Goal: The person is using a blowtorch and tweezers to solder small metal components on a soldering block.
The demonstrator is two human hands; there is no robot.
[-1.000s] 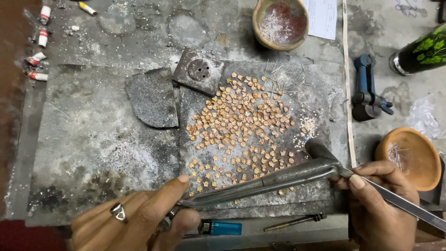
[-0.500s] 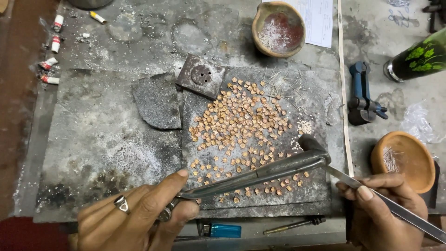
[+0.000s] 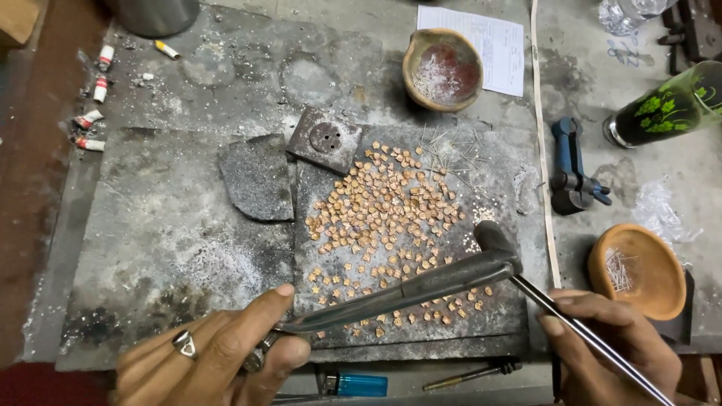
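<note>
My left hand [image 3: 214,355], with a ring on one finger, grips the handle of a dark metal torch [image 3: 406,289] that lies across the near edge of a grey slab [image 3: 188,248]. Its bent nozzle ends near the slab's right side. My right hand [image 3: 605,346] pinches long thin metal tweezers [image 3: 579,327] whose tips meet the torch nozzle. Several small copper-coloured pieces [image 3: 387,207] are spread over the slab just beyond the torch. A bundle of fine wires [image 3: 451,154] lies at their far right.
A square metal block with holes [image 3: 325,139] and a dark stone fragment [image 3: 256,177] sit on the slab. Two clay bowls [image 3: 442,69] [image 3: 639,271], a blue clamp [image 3: 570,165], a green-patterned glass [image 3: 669,105], a paper sheet [image 3: 481,37] and a blue lighter [image 3: 353,385] surround it.
The view has shifted slightly, so the slab sits lower in frame. Both hands keep their grip; the torch and tweezers stay in nearly the same place over the slab's near edge.
</note>
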